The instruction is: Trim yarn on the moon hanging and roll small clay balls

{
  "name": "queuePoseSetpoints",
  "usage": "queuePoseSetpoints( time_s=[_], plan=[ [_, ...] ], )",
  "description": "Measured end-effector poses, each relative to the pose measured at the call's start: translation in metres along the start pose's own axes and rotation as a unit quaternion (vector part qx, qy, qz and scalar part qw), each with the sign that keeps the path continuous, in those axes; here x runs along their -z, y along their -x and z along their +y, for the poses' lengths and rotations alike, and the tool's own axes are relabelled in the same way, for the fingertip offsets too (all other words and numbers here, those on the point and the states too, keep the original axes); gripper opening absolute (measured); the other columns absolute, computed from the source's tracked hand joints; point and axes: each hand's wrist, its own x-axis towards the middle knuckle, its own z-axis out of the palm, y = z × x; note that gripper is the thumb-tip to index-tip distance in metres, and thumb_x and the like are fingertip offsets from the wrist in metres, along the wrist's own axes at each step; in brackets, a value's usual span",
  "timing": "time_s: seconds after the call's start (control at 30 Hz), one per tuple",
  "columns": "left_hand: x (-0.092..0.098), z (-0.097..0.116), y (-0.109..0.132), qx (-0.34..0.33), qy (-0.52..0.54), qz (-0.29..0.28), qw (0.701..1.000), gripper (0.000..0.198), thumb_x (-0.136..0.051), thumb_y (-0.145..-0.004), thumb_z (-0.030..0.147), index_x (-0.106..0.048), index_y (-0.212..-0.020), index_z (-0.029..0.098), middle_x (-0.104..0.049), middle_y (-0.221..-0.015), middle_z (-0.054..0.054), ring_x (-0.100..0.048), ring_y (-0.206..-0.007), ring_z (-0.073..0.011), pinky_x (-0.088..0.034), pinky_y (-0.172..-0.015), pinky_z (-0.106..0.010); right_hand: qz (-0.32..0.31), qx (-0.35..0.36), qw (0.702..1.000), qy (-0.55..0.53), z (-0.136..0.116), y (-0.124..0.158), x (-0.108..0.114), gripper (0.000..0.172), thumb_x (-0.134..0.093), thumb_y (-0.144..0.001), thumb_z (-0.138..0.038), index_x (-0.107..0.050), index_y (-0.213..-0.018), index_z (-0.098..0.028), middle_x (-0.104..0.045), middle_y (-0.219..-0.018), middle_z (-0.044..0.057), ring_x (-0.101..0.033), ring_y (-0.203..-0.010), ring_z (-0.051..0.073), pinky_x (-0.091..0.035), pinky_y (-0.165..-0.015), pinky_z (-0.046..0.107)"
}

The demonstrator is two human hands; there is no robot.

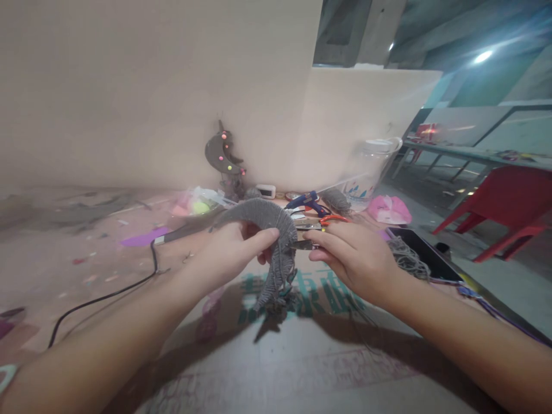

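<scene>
My left hand [235,250] grips a curved piece wrapped in grey yarn [267,221], with grey fringe hanging down from it. My right hand [356,253] is closed on a small metal tool [304,245], likely scissors or snips, whose tip touches the grey fringe. Both hands are held above a cardboard sheet with teal print [319,299].
A blue glue gun [306,201], orange-handled scissors [330,219], a dark crescent with coloured dots [222,155] against the wall, a clear plastic jar [375,167], a pink bag [390,210], a phone [425,253], loose grey yarn [405,259], a black cable [107,296]. Red chair [504,207] at right.
</scene>
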Motion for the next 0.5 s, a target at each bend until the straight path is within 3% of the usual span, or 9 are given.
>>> queuePoseSetpoints(
  time_s=[0.23,0.5],
  plan=[
    [0.0024,-0.0033,-0.0024,-0.017,0.035,-0.004,0.999,0.030,-0.056,-0.088,0.040,-0.059,-0.068,0.018,-0.060,-0.062,0.001,-0.055,-0.059,-0.0147,-0.044,-0.062,-0.028,0.014,-0.079,0.996,-0.029,0.0049,0.0025,0.0067,0.043,-0.035,-0.104,-0.045,-0.065,-0.114,-0.015,-0.068,-0.081,0.007,-0.063,-0.075,0.018,-0.049,-0.069,0.029],
    [0.0054,-0.0070,-0.0036,-0.033,0.074,0.006,0.997,0.027,-0.059,-0.087,0.042,-0.060,-0.073,0.018,-0.059,-0.064,0.000,-0.054,-0.059,-0.0144,-0.043,-0.059,-0.028,0.034,-0.041,0.998,-0.038,0.0071,0.0019,-0.0015,0.034,-0.041,-0.104,-0.038,-0.066,-0.109,-0.016,-0.074,-0.092,0.010,-0.068,-0.085,0.019,-0.052,-0.074,0.031]
  ],
)
